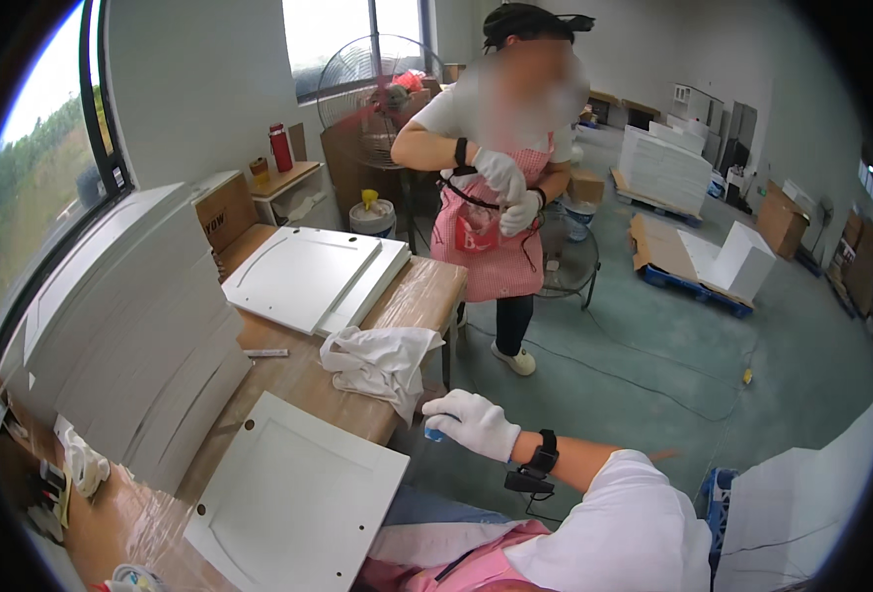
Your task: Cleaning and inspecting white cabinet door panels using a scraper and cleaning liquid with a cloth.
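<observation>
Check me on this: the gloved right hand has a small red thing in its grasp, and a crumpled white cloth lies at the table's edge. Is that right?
One slip: the gloved right hand has a small blue thing in its grasp, not a red one, as the head view shows. The crumpled white cloth does lie at the table's edge.

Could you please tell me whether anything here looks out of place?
The white cloth lies crumpled at the edge of the table, untidy beside the flat panels. The tall stack at left also looks uneven, with dark gaps between layers.
</observation>
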### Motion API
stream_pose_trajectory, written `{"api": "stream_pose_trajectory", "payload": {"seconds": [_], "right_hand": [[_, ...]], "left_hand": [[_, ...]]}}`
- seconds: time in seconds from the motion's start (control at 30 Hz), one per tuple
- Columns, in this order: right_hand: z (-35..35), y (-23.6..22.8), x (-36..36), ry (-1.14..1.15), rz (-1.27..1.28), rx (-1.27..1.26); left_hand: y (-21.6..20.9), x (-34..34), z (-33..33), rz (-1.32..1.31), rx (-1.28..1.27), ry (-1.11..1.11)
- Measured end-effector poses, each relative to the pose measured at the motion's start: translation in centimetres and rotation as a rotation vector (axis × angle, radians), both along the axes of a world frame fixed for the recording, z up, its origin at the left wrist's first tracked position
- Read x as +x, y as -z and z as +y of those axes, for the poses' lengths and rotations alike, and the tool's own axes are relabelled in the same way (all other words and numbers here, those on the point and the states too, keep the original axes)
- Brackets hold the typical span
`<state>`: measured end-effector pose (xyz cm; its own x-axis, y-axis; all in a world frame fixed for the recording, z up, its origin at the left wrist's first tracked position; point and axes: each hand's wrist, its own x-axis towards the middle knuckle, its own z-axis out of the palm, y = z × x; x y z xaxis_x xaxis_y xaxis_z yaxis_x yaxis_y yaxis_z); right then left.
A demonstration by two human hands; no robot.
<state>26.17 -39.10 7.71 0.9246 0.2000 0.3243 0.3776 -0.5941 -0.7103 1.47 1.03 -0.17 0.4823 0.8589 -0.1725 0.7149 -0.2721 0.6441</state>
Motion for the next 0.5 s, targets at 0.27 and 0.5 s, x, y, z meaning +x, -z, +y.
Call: {"api": "stream_pose_trajectory", "payload": {"seconds": [0.27, 0.5], "right_hand": [[-0.1, 0.6, 2.2, -0.007, -0.041, 0.019], [3.3, 1.4, 2.0, -0.133, -0.065, -0.155]], "left_hand": [[0.4, 1.5, -0.3, -0.395, -0.060, -0.027], [3.8, -0.4, 1.1, -0.439, -0.138, -0.066]]}}
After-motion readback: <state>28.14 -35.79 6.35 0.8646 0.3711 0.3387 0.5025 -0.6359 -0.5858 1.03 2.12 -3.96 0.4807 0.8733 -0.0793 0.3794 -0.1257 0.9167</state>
